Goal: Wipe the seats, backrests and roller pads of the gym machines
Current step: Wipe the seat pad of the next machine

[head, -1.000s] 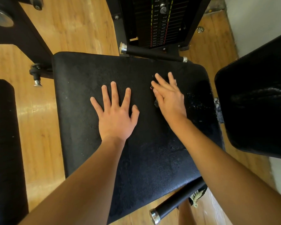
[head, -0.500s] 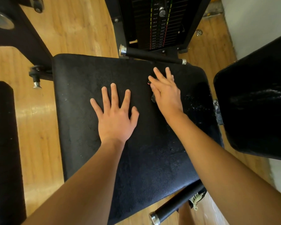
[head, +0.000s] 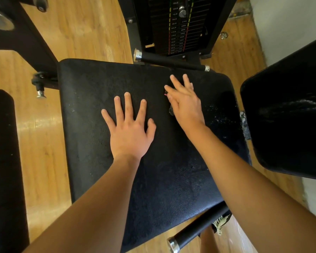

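A black padded seat (head: pixel 91 143) fills the middle of the head view. My left hand (head: pixel 130 132) lies flat on its centre with the fingers spread. My right hand (head: pixel 185 105) presses flat near the far right part of the seat, fingers straight. Something dark lies under it, showing only as a black patch (head: pixel 178 81) between the fingers, a pink speck and a small shiny bit by the thumb. What it is I cannot tell. Wet specks (head: pixel 219 114) glisten on the seat to the right of that hand.
A second black pad (head: pixel 290 115) with a wet streak stands at the right, another (head: pixel 2 161) at the left edge. Beyond the seat are a black handle bar (head: pixel 171 61) and the weight stack (head: pixel 177 24). A second handle (head: pixel 199 229) sticks out near me. The floor is wood.
My right hand has slid a little toward the far edge of the seat. My left hand has stayed in place.
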`<state>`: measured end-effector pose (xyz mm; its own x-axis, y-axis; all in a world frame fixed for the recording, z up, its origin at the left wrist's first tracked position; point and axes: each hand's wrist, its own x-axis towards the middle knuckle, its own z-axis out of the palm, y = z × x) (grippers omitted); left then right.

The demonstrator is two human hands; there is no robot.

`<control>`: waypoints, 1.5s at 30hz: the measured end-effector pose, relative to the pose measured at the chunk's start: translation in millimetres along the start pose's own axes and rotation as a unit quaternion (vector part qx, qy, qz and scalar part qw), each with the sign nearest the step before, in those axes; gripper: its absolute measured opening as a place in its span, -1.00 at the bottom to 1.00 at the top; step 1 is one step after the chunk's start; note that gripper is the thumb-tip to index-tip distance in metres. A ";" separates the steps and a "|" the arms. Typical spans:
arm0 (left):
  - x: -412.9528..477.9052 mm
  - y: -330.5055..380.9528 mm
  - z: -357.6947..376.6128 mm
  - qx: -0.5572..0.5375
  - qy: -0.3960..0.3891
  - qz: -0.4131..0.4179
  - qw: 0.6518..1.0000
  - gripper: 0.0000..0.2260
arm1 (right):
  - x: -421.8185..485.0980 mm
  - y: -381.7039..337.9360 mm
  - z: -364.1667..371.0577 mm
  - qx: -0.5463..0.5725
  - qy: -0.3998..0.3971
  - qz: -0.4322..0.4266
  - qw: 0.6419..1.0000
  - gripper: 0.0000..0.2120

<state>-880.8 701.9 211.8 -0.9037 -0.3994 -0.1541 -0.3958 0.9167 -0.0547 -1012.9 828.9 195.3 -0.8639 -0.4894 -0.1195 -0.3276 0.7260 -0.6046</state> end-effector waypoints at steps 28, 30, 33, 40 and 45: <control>-1.0 0.6 -0.1 -0.011 0.010 0.006 1.000 -0.44 | -96.1 8.4 20.1 0.045 0.053 -0.044 0.997 -0.69; -0.9 -0.1 0.9 -0.010 0.010 0.007 1.000 -0.44 | -73.9 5.0 17.3 0.042 0.050 -0.028 0.997 -0.70; -0.4 -0.6 2.3 -0.012 0.010 0.004 1.000 -0.45 | -37.4 3.3 11.9 0.050 0.045 -0.003 0.998 -0.71; -0.1 -0.1 0.7 -0.013 0.019 0.007 1.000 -0.45 | -84.6 9.7 17.3 0.041 0.059 -0.017 0.997 -0.68; -0.5 0.4 0.8 -0.016 0.018 0.009 1.000 -0.46 | -108.3 15.2 20.8 0.039 0.057 -0.051 0.996 -0.69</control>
<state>-880.3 702.4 211.0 -0.9154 -0.3843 -0.1193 -0.3848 0.9228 -0.0199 -916.3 882.8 182.7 -0.8670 -0.4972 0.0336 -0.3892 0.6334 -0.6689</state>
